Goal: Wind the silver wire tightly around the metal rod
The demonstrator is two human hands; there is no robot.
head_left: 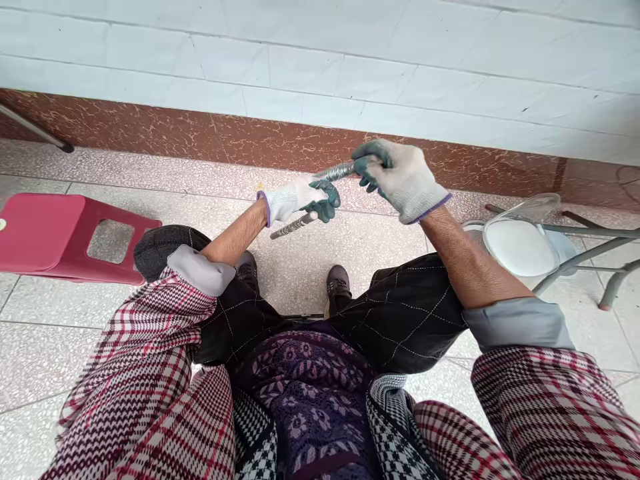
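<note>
My left hand (315,199), in a white knit glove with dark green coated fingers, is closed around a silvery ribbed rod. One end of the rod (293,227) sticks out below the fist, toward the lower left. Above the fist a shiny, coil-like stretch (336,172) runs to my right hand (393,172). That hand, gloved alike, is closed on its far end with bent fingers. Thin wire strands show around the shiny stretch. Whether both stretches are one piece is hidden by the left glove.
A red plastic stool (45,233) stands at the left. On the right are a white round lid or seat (521,247) and grey metal chair legs (590,260). A white brick wall (300,73) with a brown marbled base rises in front, above the speckled tile floor (295,273).
</note>
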